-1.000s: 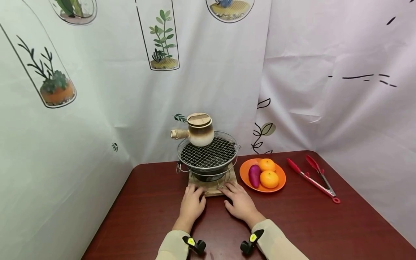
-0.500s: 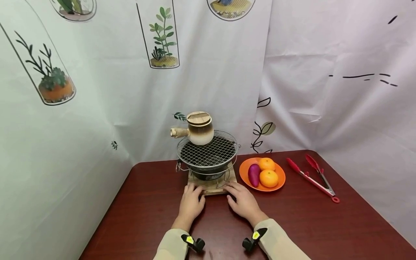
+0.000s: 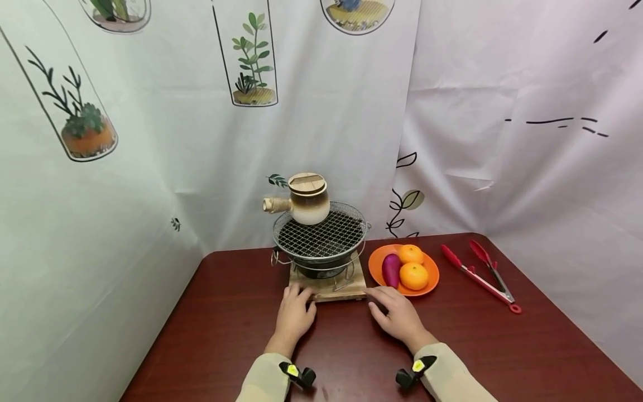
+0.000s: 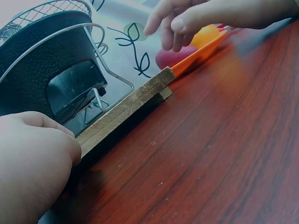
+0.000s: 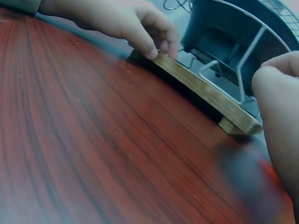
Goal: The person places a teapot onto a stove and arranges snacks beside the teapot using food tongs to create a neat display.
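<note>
A wooden board (image 3: 334, 292) lies on the table under a round black tabletop grill (image 3: 324, 272) with a wire mesh. On the mesh stands a lidded clay pot (image 3: 311, 211), its handle pointing left. My left hand (image 3: 293, 315) grips the board's front left corner, thumb at the front edge and fingers over the top. My right hand (image 3: 399, 318) hovers off the board's front right corner with relaxed fingers and holds nothing. Just beyond it is an orange plate (image 3: 433, 283) with a purple sweet potato (image 3: 391, 270) and two mandarins (image 3: 414, 276).
Red-handled tongs (image 3: 484, 283) lie spread on the table's right side. A white cloth wall (image 3: 341, 123) with printed plants stands close behind the grill. The dark red table (image 3: 341, 357) stretches in front of the board.
My right hand has let go of the board and moved right, towards the plate. My left hand stays at the board's corner; the grill and pot have not moved.
</note>
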Tool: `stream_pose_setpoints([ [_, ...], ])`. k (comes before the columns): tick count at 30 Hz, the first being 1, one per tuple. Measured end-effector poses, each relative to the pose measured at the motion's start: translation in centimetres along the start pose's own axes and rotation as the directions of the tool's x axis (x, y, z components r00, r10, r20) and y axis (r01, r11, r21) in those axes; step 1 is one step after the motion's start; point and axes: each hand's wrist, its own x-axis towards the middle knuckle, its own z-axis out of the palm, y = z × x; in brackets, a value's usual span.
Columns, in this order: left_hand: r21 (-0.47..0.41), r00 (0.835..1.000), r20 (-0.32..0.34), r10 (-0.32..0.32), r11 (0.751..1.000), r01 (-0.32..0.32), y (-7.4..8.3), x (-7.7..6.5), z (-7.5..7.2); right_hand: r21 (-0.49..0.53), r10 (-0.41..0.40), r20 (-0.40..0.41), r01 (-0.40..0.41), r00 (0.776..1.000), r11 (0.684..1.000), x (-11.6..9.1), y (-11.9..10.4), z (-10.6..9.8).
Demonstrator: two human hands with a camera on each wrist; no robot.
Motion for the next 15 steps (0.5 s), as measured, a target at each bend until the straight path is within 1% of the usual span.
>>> stream_pose_setpoints([
  [5, 0.001, 1.0, 0.0, -0.003, 1.0, 0.003, 0.0, -0.1, 0.0, 0.016, 0.041, -0.011, -0.041, 0.999, 0.999, -0.4, 0.3, -0.8],
  [7, 0.001, 1.0, -0.005, -0.002, 1.0, 0.002, 0.0, -0.1, 0.0, 0.023, 0.043, -0.024, -0.042, 0.999, 0.999, -0.5, 0.4, -0.9],
  [11, -0.004, 1.0, -0.014, 0.003, 1.0, -0.003, -0.1, -0.2, 0.2, 0.022, 0.004, -0.077, -0.002, 0.997, 1.0, -0.6, 0.8, -0.9],
  [15, 0.0, 1.0, -0.017, 0.005, 1.0, -0.005, -0.1, -0.1, 0.3, 0.013, -0.046, -0.145, 0.048, 0.988, 0.999, -0.7, 1.5, -1.3],
])
